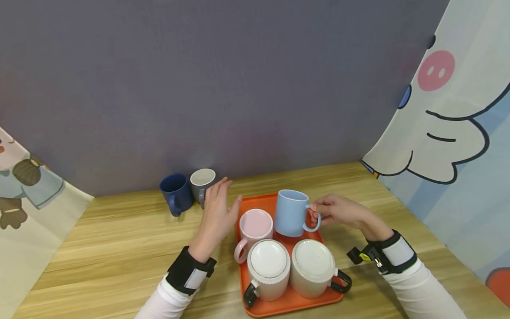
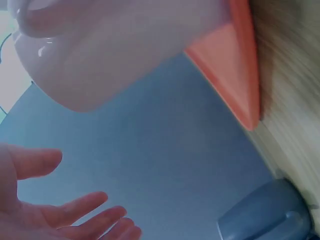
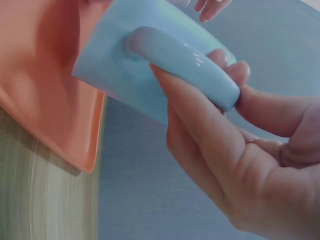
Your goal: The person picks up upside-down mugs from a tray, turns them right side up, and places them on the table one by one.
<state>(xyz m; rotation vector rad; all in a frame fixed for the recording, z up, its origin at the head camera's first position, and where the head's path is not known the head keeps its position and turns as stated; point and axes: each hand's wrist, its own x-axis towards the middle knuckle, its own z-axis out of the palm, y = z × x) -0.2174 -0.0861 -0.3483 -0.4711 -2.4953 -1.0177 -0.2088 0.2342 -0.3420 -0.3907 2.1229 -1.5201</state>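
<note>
My right hand (image 1: 338,210) grips the handle of a light blue mug (image 1: 291,215) over the far right part of an orange tray (image 1: 260,201). In the right wrist view the fingers pass through the handle, with the thumb pressed against it. My left hand (image 1: 219,210) is raised left of the tray, fingers extended and nothing in them; the left wrist view shows its thumb apart from the fingers. Beside it on the tray stands a pink mug (image 1: 256,223), base up. Two white mugs, one left (image 1: 268,268) and one right (image 1: 312,268), sit base up at the tray's near end, with black handles.
A dark blue mug (image 1: 177,195) and a grey mug (image 1: 202,179) stand side by side, mouths up, at the back left of the wooden table (image 1: 131,239). Behind them rises a grey panel (image 1: 223,88). Cartoon-printed sheets (image 1: 446,133) flank the table.
</note>
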